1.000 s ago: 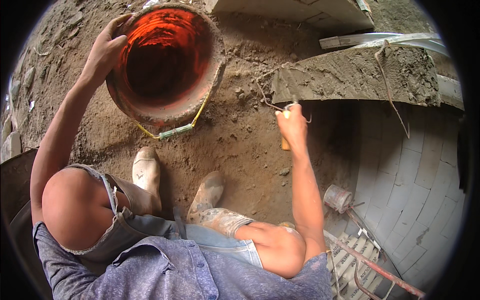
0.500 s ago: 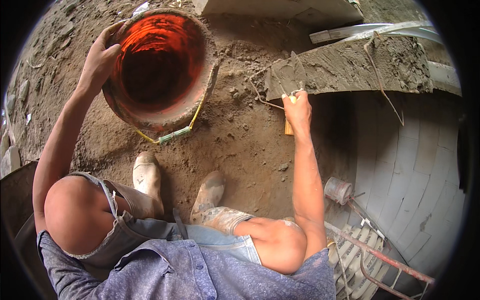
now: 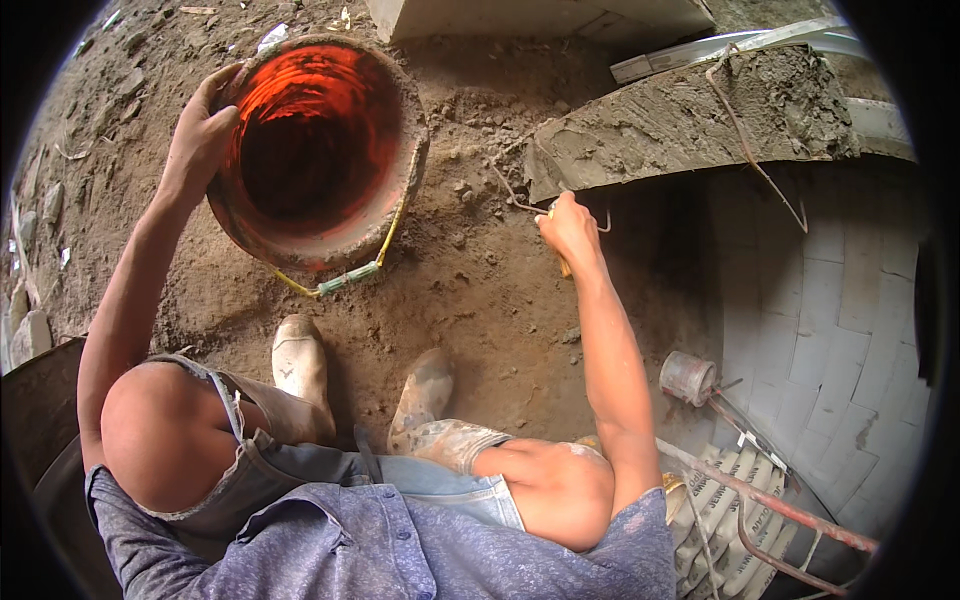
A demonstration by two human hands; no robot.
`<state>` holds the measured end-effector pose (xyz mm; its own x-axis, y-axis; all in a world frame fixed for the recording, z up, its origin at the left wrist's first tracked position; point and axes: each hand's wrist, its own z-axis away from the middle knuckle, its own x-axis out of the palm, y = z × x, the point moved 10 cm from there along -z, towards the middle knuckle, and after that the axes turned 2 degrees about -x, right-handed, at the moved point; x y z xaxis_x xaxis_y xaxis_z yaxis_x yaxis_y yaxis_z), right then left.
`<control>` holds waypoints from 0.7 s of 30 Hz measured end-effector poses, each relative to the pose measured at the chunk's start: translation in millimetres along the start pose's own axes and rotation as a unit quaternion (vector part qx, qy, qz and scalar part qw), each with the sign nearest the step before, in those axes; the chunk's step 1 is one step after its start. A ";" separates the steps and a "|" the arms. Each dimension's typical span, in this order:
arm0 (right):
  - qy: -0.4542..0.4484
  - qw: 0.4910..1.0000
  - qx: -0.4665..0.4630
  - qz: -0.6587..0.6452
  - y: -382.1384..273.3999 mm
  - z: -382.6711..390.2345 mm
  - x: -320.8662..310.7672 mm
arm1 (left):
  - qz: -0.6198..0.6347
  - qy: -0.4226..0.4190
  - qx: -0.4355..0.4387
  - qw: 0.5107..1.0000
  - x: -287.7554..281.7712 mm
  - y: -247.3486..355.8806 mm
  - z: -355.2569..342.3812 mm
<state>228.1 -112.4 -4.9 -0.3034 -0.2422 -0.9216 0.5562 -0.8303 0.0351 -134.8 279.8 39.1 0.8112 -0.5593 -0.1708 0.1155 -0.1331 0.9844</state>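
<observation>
My left hand (image 3: 200, 135) grips the far left rim of a large bucket (image 3: 405, 215), thumb inside. The bucket is tipped so its glowing orange interior faces me, and its mouth is crusted with mortar. Its wire handle with a green grip (image 3: 348, 277) hangs on my side. Closed around the yellow handle of a trowel (image 3: 565, 268), my right hand (image 3: 572, 232) is at the near left end of a mortar-topped wall (image 3: 690, 120). Little of the trowel's blade can be made out there. Wet mortar covers the wall's top.
Bent rods (image 3: 745, 140) stick out over the wall's edge. A pale block wall (image 3: 820, 300) drops away on the right. Nearer stand a small dirty pail (image 3: 688, 377), stacked bags (image 3: 735, 500) and a rusty metal frame (image 3: 770, 515). Rough soil (image 3: 480, 300) surrounds my boots.
My right hand has drawn toward me and slightly left. The trowel blade, earlier visible flat on the mortar at the wall's end, is now mostly out of sight. My left hand keeps its grip.
</observation>
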 end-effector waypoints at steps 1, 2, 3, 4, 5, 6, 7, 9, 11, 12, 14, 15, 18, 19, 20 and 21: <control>-0.007 1.000 0.010 0.014 -2.4 -10.2 5.3 | 0.004 -0.003 0.008 1.000 1.5 2.7 0.4; -0.015 1.000 0.009 0.008 -6.2 -18.8 10.0 | 0.009 -0.008 0.016 1.000 3.3 5.7 0.3; -0.021 1.000 0.013 0.005 -9.3 -25.2 13.6 | -0.006 -0.004 0.016 1.000 3.1 6.8 0.1; -0.025 0.999 0.030 0.010 -8.6 -28.8 16.0 | -0.018 0.000 0.016 1.000 3.0 7.2 0.3; -0.020 0.999 0.033 -0.009 -9.5 -29.3 16.4 | -0.029 0.005 0.014 0.999 2.0 7.1 0.2; -0.014 0.999 0.047 -0.021 -6.8 -26.2 15.9 | 0.002 0.004 0.016 1.000 2.1 7.2 0.5; -0.009 0.998 0.053 -0.035 -4.5 -20.9 14.9 | -0.022 0.015 0.015 1.000 -0.3 6.7 0.4; 0.029 0.997 0.044 -0.054 -1.1 -5.7 6.0 | -0.065 0.021 0.007 0.998 -2.6 3.9 -0.3; 0.061 0.995 0.032 -0.071 6.5 11.8 -4.9 | -0.033 0.005 -0.006 0.999 -1.1 -0.2 -2.0; 0.081 0.994 0.022 -0.073 10.5 21.1 -11.6 | -0.027 0.003 -0.003 1.000 -1.5 0.1 -2.8; 0.096 0.991 0.025 -0.087 21.8 37.8 -21.0 | -0.018 -0.010 0.002 1.000 -0.4 1.7 -4.8; 0.105 0.990 0.029 -0.090 26.6 44.7 -26.6 | -0.028 -0.010 0.001 1.000 -0.5 2.1 -5.8; 0.123 0.984 0.034 -0.121 38.4 62.5 -43.5 | -0.061 -0.007 -0.003 0.998 -1.8 4.0 -6.9; 0.125 0.984 0.033 -0.127 41.1 66.9 -48.3 | -0.062 -0.012 0.000 0.998 -0.2 4.8 -7.2; 0.126 0.983 0.032 -0.133 43.8 70.9 -52.5 | -0.060 -0.012 0.000 0.998 0.1 5.1 -8.1; 0.133 0.981 0.027 -0.137 46.3 74.5 -57.7 | -0.055 -0.012 0.002 0.998 0.6 5.3 -9.2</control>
<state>213.7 -174.3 78.6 -0.2197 0.1282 -0.9671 0.4372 -0.8733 -0.2151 -128.4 286.3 44.6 0.7798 -0.5602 -0.2796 0.2018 -0.1979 0.9592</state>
